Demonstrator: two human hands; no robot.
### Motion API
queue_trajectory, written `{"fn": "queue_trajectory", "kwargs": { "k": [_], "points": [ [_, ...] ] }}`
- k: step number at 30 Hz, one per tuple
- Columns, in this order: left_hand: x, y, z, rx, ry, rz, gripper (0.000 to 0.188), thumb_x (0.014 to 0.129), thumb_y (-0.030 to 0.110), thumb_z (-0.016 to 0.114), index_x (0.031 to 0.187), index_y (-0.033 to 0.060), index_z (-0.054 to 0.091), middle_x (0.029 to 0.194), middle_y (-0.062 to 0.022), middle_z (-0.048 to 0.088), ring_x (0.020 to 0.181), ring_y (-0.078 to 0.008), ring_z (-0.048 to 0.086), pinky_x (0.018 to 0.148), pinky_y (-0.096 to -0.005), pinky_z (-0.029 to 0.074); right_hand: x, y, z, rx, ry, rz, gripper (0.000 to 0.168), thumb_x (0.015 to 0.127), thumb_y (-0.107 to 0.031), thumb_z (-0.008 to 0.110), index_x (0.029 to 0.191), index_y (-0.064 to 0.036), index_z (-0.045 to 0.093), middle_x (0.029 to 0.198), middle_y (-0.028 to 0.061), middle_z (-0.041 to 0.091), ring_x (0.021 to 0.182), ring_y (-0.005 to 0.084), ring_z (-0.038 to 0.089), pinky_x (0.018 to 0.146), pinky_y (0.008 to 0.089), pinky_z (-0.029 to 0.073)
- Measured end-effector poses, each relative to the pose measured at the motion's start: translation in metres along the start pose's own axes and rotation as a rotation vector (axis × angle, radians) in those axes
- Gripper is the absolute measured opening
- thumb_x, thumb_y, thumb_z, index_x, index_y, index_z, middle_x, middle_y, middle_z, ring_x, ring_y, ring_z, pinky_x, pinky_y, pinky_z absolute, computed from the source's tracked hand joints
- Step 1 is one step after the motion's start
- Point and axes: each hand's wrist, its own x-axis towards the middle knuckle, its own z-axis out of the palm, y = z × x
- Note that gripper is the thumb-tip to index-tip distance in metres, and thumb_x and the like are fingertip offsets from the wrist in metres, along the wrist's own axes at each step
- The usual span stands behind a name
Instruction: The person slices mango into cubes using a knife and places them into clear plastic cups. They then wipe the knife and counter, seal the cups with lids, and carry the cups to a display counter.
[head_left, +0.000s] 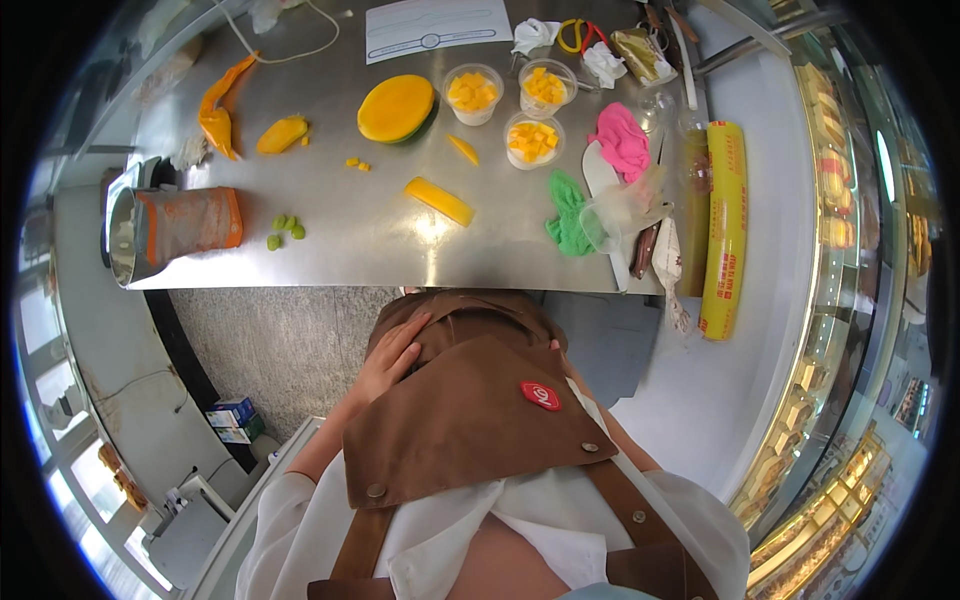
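My left hand (390, 356) rests flat on the lap of the brown apron (465, 420), holding nothing. Of my right hand (556, 346) only a bit shows beside the apron bib; the rest is hidden. Before me on the steel table (337, 255) lie a thick mango strip (440, 201), a thin mango sliver (463, 149) and a cut mango half (396, 109), flesh up. Three clear plastic cups with diced mango over a white layer, a left cup (472, 93), a right cup (544, 86) and a front cup (533, 140), stand behind.
Left are mango peel (218, 112), a mango piece (282, 135), green fruit pieces (285, 227) and an orange-grey pouch (191, 221). Right are a green cloth (568, 214), a pink cloth (621, 139), a brown-handled knife (645, 250), a piping bag (666, 259) and a yellow wrap roll (724, 225).
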Motion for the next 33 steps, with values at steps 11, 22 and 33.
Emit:
{"fn": "queue_trajectory", "kwargs": {
  "k": [11,22,33],
  "points": [
    [0.015,0.001,-0.006,0.405,0.225,0.044,0.024,0.095,0.014,0.057,0.115,0.0049,0.068,0.107,-0.0158,0.07,0.1,-0.0359,0.064,0.095,-0.0442,0.047,-0.093,-0.122,-0.022,-0.407,-0.442,-0.289,0.067,0.104,-0.05,0.045,0.155,-0.008,0.03,0.151,0.0121,0.041,0.139,0.0241,0.038,0.115,0.0343,0.031],
    [0.107,0.08,0.005,0.217,0.446,0.205,0.014,0.093,0.004,0.062,0.104,0.0016,0.069,0.097,-0.0142,0.071,0.09,-0.0282,0.069,0.078,-0.0346,0.054,0.051,-0.399,-0.182,-0.79,1.03,-1.132,0.082,0.082,-0.027,0.076,0.146,0.001,0.033,0.135,0.0281,0.048,0.126,0.0467,0.046,0.106,0.047,0.04],
    [0.136,0.106,0.014,0.183,0.525,0.228,0.015,0.089,0.0,0.063,0.102,0.0025,0.071,0.097,-0.0124,0.071,0.088,-0.0273,0.069,0.074,-0.0331,0.055,0.119,-0.458,-0.216,-0.842,1.14,-0.741,0.11,0.069,-0.044,0.084,0.154,-0.008,0.024,0.134,0.0213,0.054,0.127,0.0342,0.05,0.109,0.047,0.035]
  ]
}}
